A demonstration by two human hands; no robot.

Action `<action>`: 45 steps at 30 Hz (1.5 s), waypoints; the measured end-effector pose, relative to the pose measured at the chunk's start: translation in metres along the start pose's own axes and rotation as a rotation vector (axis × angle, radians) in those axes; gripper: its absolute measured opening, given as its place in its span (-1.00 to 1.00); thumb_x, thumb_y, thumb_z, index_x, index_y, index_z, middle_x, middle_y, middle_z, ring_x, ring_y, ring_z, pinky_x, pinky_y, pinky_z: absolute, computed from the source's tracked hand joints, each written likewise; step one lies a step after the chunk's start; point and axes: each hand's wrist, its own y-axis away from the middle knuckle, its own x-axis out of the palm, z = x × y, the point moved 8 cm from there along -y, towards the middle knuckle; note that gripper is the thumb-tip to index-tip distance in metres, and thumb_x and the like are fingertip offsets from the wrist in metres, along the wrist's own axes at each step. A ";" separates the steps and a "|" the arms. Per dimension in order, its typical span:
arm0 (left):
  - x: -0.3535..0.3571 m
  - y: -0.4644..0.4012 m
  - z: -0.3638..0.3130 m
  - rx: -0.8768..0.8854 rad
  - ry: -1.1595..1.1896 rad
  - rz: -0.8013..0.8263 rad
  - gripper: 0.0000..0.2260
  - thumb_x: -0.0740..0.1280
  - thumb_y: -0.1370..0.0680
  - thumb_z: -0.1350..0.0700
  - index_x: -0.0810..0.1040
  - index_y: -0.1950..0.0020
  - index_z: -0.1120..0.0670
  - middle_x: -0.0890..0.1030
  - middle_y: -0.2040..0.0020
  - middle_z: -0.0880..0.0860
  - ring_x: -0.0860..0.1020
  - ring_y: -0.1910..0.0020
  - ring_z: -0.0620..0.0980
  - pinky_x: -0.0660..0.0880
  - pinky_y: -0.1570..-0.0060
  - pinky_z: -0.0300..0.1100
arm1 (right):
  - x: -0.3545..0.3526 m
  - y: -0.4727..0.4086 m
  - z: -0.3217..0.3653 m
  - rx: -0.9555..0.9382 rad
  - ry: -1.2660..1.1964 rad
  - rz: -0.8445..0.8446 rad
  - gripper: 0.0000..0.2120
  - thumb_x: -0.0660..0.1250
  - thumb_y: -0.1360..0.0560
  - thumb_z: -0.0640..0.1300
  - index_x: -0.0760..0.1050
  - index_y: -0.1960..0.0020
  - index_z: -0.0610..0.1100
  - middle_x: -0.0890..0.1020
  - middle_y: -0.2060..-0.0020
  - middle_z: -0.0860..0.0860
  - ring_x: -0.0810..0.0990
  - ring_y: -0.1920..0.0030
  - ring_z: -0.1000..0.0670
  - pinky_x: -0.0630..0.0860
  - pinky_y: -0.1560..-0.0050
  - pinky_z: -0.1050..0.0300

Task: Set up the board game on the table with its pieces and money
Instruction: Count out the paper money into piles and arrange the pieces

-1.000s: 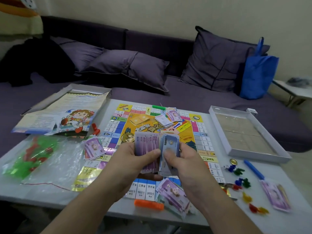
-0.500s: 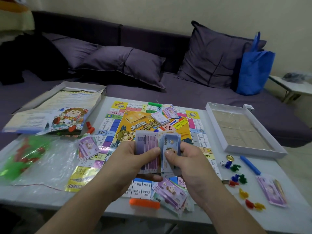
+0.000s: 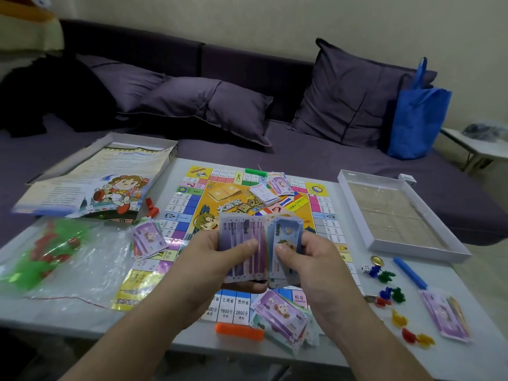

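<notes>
Board lies flat at the frame's centre on the white table, its far half showing past the hands. Above its near edge, the left hand grips a fanned wad of purple notes, thumb pressed across the front. The right hand pinches a blue note at the fan's right side, thumb on its face. Thin paper money looks light, floppy and slippery, likely to slide apart; it is best pinched firmly near the lower edge. Small coloured pawns sit at lower right.
</notes>
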 end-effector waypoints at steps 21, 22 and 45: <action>0.000 0.000 0.000 -0.043 -0.044 -0.097 -0.85 0.40 -0.60 0.22 0.62 -0.16 0.23 0.76 0.01 0.21 0.75 0.00 0.22 0.60 -0.18 0.26 | -0.025 -0.005 0.001 -0.082 0.140 -0.175 -0.88 0.30 -0.69 -0.10 0.61 -0.06 0.04 0.73 0.12 0.07 0.74 0.07 0.07 0.64 0.23 0.19; 0.000 0.000 0.000 -0.040 -0.062 -0.102 -0.86 0.41 -0.59 0.22 0.64 -0.13 0.22 0.76 0.02 0.21 0.75 0.00 0.22 0.60 -0.17 0.26 | -0.025 -0.005 0.001 -0.086 0.151 -0.175 -0.88 0.30 -0.69 -0.09 0.61 -0.05 0.05 0.73 0.13 0.09 0.74 0.07 0.07 0.66 0.18 0.14; 0.023 0.010 0.001 -0.057 0.025 -0.029 -0.85 0.42 -0.56 0.29 0.59 -0.11 0.28 0.76 0.04 0.23 0.75 0.04 0.23 0.72 0.12 0.05 | -0.037 0.009 0.001 -0.084 0.158 -0.176 -0.83 0.31 -0.68 -0.16 0.64 -0.01 0.05 0.74 0.15 0.02 0.74 0.10 0.00 0.71 -0.02 -0.15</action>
